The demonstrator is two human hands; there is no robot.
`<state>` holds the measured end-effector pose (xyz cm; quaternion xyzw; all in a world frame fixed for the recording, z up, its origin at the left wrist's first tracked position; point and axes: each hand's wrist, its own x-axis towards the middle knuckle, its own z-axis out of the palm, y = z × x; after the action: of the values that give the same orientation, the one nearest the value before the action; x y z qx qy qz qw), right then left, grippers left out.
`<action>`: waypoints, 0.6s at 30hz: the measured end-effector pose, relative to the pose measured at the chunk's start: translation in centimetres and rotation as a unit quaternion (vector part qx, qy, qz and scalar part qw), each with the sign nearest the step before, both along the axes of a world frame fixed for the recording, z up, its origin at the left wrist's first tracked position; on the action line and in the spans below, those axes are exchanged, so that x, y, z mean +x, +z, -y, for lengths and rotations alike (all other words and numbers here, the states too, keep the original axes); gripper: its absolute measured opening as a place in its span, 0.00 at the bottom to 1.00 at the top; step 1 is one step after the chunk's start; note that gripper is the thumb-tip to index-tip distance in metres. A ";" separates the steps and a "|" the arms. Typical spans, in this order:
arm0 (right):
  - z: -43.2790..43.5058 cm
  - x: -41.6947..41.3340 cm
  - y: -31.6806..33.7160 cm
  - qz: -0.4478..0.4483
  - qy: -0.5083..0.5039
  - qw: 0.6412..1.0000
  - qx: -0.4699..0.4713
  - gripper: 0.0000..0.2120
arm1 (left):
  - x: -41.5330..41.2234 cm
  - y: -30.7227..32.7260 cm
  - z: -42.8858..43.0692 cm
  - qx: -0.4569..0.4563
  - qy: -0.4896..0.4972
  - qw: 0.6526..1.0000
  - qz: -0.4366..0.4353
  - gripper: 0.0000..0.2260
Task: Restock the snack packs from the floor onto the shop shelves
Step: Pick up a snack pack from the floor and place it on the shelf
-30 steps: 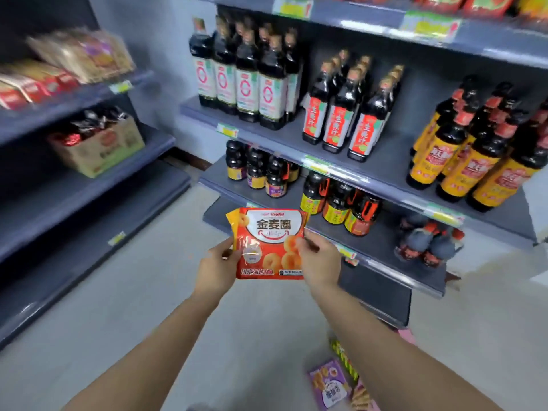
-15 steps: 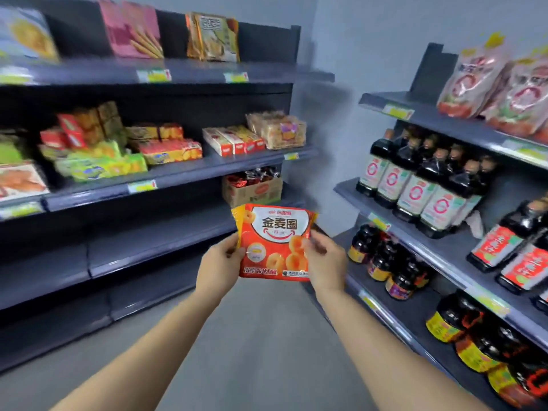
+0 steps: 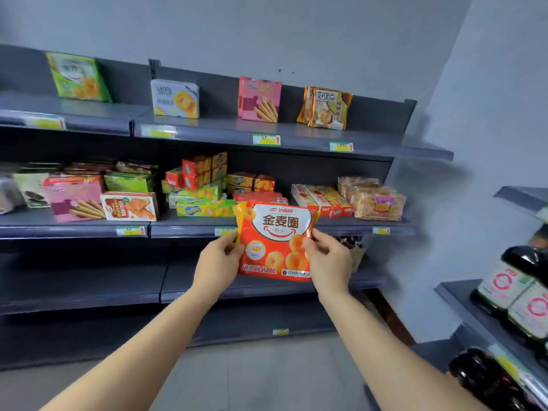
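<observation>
**A:** Location of the snack pack (image 3: 274,241)?

**B:** Off the floor (image 3: 267,378), in the air in front of the middle shelf (image 3: 341,226), touching no shelf. Left hand (image 3: 219,259) pinches its left edge, right hand (image 3: 329,259) pinches its right edge. Both hands have the thumb on the printed face and the fingers behind. A yellow edge shows behind the pack's left side; cannot tell whether that is a second pack

**A:** Why both hands, label towards the wearer?

**B:** My reading: soft pillow bag, little weight. Held by both side edges it stays flat and upright, and the print stays readable for matching against stock

**A:** Likely destination?

**B:** Judgement only. The middle shelf is crowded with boxes (image 3: 204,173) stacked and laid flat, leaving little free room. On the top shelf (image 3: 296,133) single packs stand faces out against the back panel (image 3: 219,93), with bare stretches between them. The green pack (image 3: 78,77) at the far left looks like a similar design, but it is too blurred to confirm

**A:** Concerns for the placing?

**B:** The bag may slump forward unless it leans on the back panel, so the upright hold suits it. Price tags (image 3: 266,139) are unreadable, so no help in picking the slot
</observation>
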<state>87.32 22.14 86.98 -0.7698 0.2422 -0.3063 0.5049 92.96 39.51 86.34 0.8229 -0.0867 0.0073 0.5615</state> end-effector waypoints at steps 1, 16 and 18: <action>0.1 1.3 0.5 0.002 0.014 1.000 -0.008 0.15 | 0.9 0.5 -0.1 -0.003 0.010 1.000 0.004 0.14; -5.4 18.7 7.3 0.068 0.151 0.986 -0.035 0.17 | 13.7 7.1 -6.6 -0.051 0.121 0.990 0.053 0.17; -7.1 21.2 8.2 0.076 0.162 0.983 -0.037 0.16 | 15.7 8.0 -8.4 -0.051 0.129 0.988 0.069 0.16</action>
<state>108.56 29.23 95.15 -0.7917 0.0640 -0.2870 0.5355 108.67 47.91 94.37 0.7949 -0.0182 0.1406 0.5899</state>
